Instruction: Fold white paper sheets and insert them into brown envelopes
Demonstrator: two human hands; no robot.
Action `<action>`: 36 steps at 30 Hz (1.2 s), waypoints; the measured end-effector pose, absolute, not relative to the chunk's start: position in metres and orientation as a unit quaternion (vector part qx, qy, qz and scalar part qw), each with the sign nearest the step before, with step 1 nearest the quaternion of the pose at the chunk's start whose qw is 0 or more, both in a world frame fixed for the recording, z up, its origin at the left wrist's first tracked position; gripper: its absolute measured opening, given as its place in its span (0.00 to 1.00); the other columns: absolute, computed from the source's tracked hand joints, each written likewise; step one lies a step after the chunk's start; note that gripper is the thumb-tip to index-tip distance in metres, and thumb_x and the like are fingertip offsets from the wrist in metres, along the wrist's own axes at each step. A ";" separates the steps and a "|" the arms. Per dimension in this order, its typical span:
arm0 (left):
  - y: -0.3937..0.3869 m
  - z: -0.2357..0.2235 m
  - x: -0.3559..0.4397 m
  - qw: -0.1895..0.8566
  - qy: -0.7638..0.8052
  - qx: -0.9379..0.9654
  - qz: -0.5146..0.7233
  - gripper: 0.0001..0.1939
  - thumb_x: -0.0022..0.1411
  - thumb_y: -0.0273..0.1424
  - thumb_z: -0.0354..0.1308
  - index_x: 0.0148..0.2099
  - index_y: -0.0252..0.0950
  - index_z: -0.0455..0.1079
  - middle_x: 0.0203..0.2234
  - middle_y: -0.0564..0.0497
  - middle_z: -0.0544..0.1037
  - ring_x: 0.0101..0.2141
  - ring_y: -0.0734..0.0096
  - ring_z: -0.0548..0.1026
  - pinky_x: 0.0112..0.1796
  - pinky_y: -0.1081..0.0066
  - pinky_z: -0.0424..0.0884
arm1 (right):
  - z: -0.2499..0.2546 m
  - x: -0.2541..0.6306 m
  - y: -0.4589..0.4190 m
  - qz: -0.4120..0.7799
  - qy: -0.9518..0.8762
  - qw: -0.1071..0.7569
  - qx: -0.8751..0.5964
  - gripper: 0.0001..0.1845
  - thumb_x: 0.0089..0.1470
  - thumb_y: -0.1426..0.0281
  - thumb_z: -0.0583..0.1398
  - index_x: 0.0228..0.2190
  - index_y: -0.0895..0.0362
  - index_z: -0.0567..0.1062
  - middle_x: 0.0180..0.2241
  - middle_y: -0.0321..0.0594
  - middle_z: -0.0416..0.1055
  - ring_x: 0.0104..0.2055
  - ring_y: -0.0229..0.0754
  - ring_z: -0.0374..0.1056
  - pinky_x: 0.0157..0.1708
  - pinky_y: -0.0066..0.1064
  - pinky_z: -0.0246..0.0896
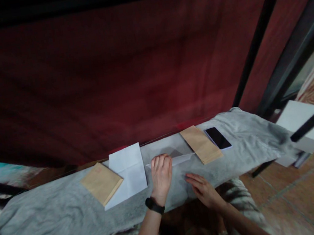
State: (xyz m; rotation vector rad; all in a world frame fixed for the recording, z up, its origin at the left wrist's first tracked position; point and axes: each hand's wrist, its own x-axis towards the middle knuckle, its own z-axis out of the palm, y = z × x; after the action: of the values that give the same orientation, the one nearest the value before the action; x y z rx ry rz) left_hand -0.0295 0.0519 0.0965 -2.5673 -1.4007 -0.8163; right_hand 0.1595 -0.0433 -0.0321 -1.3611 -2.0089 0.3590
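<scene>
My left hand, with a black watch on its wrist, is closed on the left end of a folded white paper sheet. Seen nearly edge-on, the sheet stands slightly off the grey cloth. Nearer to me and to the right, my right hand has its fingers stretched out over the cloth, apart from the paper. To the left lies a creased white sheet, partly covered by brown envelopes. Right of the folded sheet is a stack of brown envelopes.
A dark-screened phone lies right of the right-hand envelopes. The cloth covers a narrow surface with dark red fabric behind it. Black bars frame the space, and a white board-like object stands at the right above a tiled floor.
</scene>
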 end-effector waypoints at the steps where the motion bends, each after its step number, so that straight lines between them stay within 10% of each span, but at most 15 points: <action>1: 0.045 0.094 -0.032 0.062 -0.455 -0.849 -0.260 0.10 0.71 0.27 0.46 0.45 0.38 0.70 0.42 0.47 0.77 0.44 0.61 0.72 0.50 0.59 0.65 | -0.033 0.160 -0.044 0.141 -0.767 0.344 -0.524 0.25 0.62 0.76 0.49 0.57 0.51 0.71 0.59 0.44 0.68 0.61 0.45 0.63 0.60 0.46 0.62; 16: -0.017 -0.003 -0.049 0.029 -0.443 -0.881 -0.165 0.21 0.64 0.18 0.45 0.55 0.37 0.68 0.50 0.45 0.77 0.51 0.61 0.74 0.54 0.56 0.69 | -0.015 0.150 -0.054 0.146 -0.729 0.387 -0.545 0.23 0.61 0.76 0.49 0.52 0.50 0.75 0.54 0.44 0.72 0.56 0.47 0.68 0.57 0.46 0.66; 27: -0.014 -0.011 -0.047 -0.014 -0.487 -0.854 -0.180 0.17 0.69 0.26 0.45 0.54 0.38 0.72 0.52 0.46 0.77 0.52 0.61 0.75 0.54 0.56 0.70 | -0.032 0.133 -0.021 0.018 -0.752 0.244 -0.613 0.25 0.66 0.67 0.51 0.62 0.56 0.64 0.65 0.48 0.58 0.67 0.52 0.55 0.65 0.51 0.50; 36: 0.026 -0.025 -0.032 0.039 -0.514 -0.839 -0.175 0.27 0.70 0.37 0.47 0.68 0.37 0.57 0.67 0.41 0.60 0.66 0.53 0.57 0.60 0.48 0.61 | -0.037 0.135 -0.023 0.000 -0.750 0.241 -0.616 0.25 0.66 0.65 0.51 0.63 0.53 0.63 0.65 0.45 0.59 0.66 0.50 0.57 0.66 0.48 0.46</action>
State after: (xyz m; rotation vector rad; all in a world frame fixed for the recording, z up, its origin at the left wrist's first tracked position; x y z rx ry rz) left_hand -0.0322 0.0263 -0.0252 -2.5724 -1.5762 -0.5355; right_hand 0.1349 -0.0233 -0.0368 -1.6843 -2.0527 -0.0007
